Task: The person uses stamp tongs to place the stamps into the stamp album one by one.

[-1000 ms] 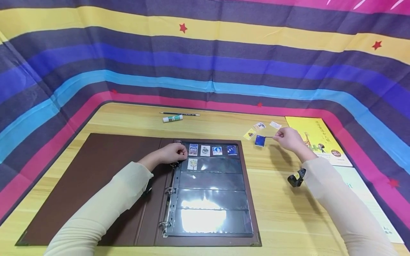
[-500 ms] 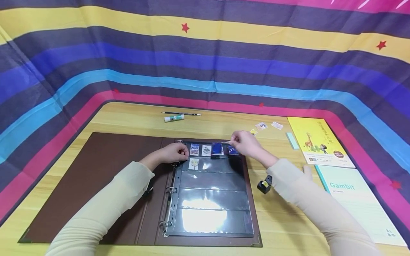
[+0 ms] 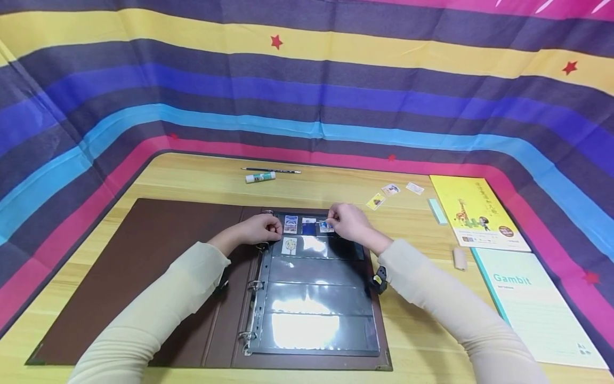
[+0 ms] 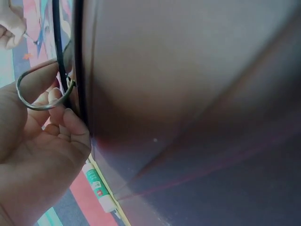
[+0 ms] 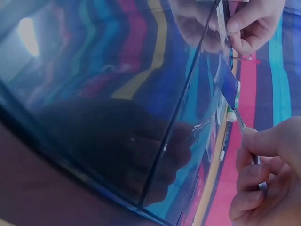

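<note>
- Right hand (image 3: 352, 223) gripped tweezers (image 5: 241, 123); the tips held a dark blue stamp (image 3: 309, 229) just left of that hand, over the top row of the album page (image 3: 316, 273).
- Left hand (image 3: 259, 229) pinched the album page's inner edge beside a binder ring (image 4: 37, 108).
- Tree stamp (image 3: 289, 246) lay just right of the left hand.

At lower right, the right hand (image 5: 275, 167) grips tweezers (image 5: 241, 121), their tips at a blue stamp (image 5: 229, 89) right of centre. At upper right, the left hand (image 5: 256, 23) pinches the edge of the page (image 5: 99, 127), whose glossy surface mirrors stripes, with bright glare at upper left.
</note>
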Demonstrator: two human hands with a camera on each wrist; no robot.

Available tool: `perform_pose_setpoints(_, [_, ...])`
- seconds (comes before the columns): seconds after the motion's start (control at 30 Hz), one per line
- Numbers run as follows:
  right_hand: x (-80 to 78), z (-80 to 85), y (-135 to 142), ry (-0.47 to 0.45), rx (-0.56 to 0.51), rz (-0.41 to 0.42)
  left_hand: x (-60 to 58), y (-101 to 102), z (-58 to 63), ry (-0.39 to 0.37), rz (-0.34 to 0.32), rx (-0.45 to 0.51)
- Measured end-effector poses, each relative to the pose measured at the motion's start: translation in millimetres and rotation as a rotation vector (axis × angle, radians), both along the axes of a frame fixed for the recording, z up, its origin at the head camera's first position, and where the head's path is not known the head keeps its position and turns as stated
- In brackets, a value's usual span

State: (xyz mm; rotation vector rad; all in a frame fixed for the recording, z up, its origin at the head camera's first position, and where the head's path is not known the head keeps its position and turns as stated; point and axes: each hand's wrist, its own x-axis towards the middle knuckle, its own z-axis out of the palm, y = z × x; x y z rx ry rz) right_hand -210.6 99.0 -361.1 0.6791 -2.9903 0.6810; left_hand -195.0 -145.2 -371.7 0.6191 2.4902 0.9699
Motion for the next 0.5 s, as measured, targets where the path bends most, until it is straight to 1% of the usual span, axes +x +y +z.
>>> perform_pose_setpoints(0.23, [9.1, 1.0, 1.0, -0.119, 0.058, 0.073, -0.5, 0.1, -0.5, -0.008, 0.006, -0.003])
perform_pose_setpoints(0.33, [8.1, 1.9, 2.2, -0.145, 0.079, 0.108, -0.5, 0.0, -0.4, -0.011, 0.013, -0.005])
perform_pose_setpoints(0.5, [1.4, 3.8, 5.8, -0.185, 0.086, 0.167, -0.5, -0.2, 0.1, -0.013, 0.014, 0.002])
